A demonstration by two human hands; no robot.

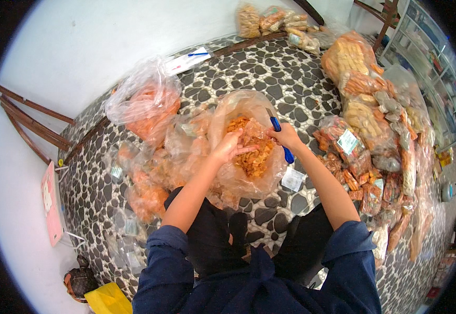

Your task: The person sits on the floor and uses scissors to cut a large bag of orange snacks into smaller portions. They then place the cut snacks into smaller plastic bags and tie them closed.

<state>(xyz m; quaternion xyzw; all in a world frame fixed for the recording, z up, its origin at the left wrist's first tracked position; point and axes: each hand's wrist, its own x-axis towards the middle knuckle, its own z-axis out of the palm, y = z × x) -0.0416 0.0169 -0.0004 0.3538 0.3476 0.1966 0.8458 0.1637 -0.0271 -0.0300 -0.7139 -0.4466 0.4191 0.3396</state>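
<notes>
A large clear plastic bag (267, 181) of orange chips (253, 165) stands before me, its mouth spread wide. My left hand (230, 147) is over the chips with its fingers apart, touching the near side of a small clear plastic bag (253, 127); whether it grips the bag is unclear. My right hand (284, 137) holds a blue-handled utility knife (276, 124), blade pointing up and away, and pinches the small bag's edge with its fingertips. A printed paper slip (292, 179) lies on the pebbled floor just right of the large bag.
Filled snack bags (149, 200) crowd the left, beside a big knotted bag (153, 106). Packed snacks (363, 121) pile up at the right near a glass cabinet (420, 51). A white board (184, 62) with a blue item lies by the wall; a pink folding table (51, 204) leans at left.
</notes>
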